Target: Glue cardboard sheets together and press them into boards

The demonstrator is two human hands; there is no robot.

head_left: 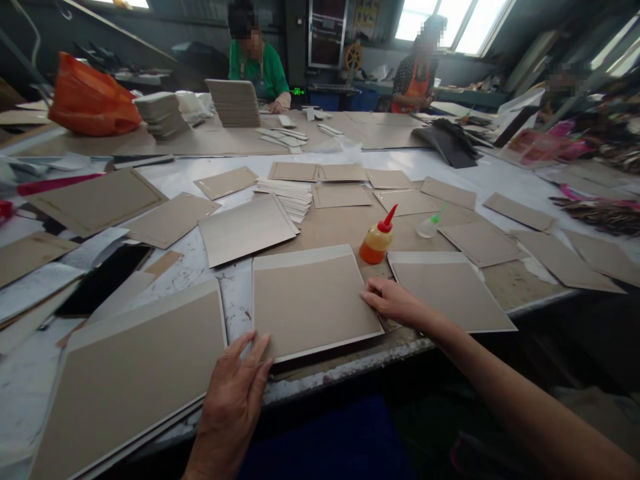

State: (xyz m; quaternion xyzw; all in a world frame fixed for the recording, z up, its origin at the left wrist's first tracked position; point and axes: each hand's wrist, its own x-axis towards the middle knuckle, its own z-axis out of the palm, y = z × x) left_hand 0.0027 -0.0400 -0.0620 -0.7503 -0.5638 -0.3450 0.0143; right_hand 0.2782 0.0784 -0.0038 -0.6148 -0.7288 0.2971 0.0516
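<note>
A brown cardboard panel with a pale border (pixel 313 300) lies flat at the table's front edge. My left hand (pixel 235 393) rests with fingers stretched out at its near left corner. My right hand (pixel 393 300) presses on its right edge, fingers curled lightly over the board. An orange glue bottle with a red nozzle (pixel 376 241) stands just beyond the panel, close to my right hand. Similar panels lie on both sides: a large one (pixel 130 373) to the left, another (pixel 450 287) to the right.
Many cardboard pieces (pixel 245 230) cover the table, with a stack of white strips (pixel 287 193) mid-table and a small green-capped bottle (pixel 430 225). An orange bag (pixel 90 100) sits far left. Two people work at the far side, with stacks of boards (pixel 235 101) nearby.
</note>
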